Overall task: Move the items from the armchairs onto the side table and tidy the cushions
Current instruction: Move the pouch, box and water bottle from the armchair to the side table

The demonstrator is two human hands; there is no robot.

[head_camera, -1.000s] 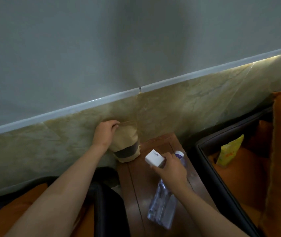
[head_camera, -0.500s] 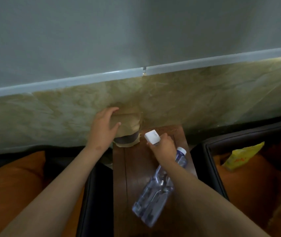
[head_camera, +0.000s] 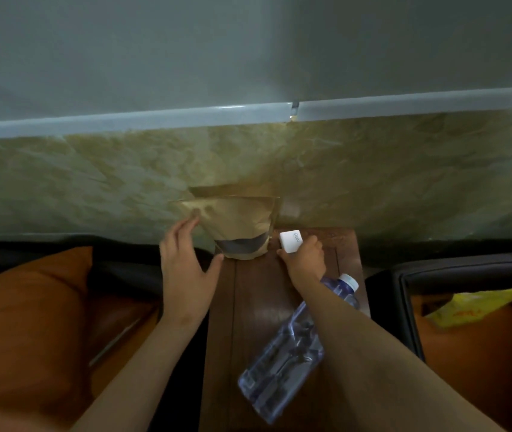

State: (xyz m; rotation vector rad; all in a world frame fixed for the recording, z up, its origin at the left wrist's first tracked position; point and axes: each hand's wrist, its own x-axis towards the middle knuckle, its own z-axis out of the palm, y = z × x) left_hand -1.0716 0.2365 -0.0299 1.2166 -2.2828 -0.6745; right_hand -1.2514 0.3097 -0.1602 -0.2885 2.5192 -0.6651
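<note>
Partly, a forearm (head_camera: 388, 353) covers the bottle (head_camera: 279, 369); right hand (head_camera: 306, 261) grips the charger (head_camera: 290, 241), left hand (head_camera: 186, 269) spread beside the pouch (head_camera: 239, 222).

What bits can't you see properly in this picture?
All in the head view:
- the bottle is partly behind the right forearm.
- the packet has print too blurred to read.
- the box has lettering too small to read, and the right hand covers its lower side.
- the table has its near end cut off by the bottom edge.
</note>
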